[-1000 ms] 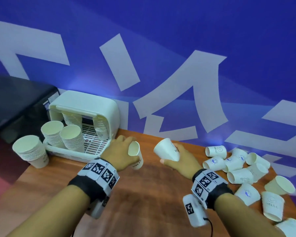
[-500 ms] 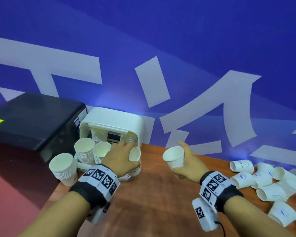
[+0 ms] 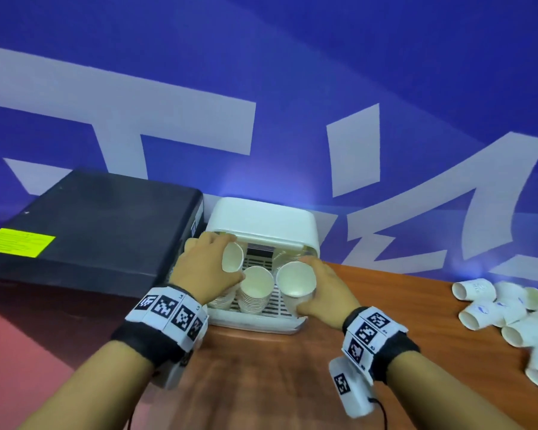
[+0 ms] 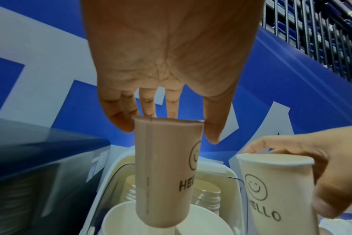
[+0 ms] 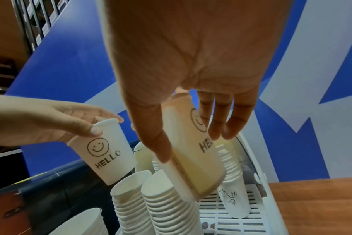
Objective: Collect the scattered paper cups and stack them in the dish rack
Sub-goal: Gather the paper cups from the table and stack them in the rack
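Each hand holds one white "HELLO" paper cup over the white dish rack (image 3: 263, 322). My left hand (image 3: 207, 270) grips its cup (image 3: 233, 259) by the rim, above a stack (image 4: 119, 222) at the rack's left. In the left wrist view that cup (image 4: 167, 173) hangs base down from the fingertips (image 4: 212, 135). My right hand (image 3: 325, 288) holds its cup (image 3: 297, 282) upright over the rack's right part, next to the middle stack (image 3: 257, 290). In the right wrist view the thumb and fingers (image 5: 221, 124) pinch this cup (image 5: 193, 149), tilted above two stacks (image 5: 167, 206).
A black box (image 3: 84, 231) with a yellow label stands left of the rack. Several loose cups (image 3: 503, 311) lie on their sides on the wooden table (image 3: 292, 383) at the right. A blue and white wall rises behind. More stacks stand inside the rack's hood (image 3: 264, 225).
Both hands have moved leftward from the table's middle to the rack, each carrying its cup. The head view has swung left, so the loose cups now sit at the right edge.
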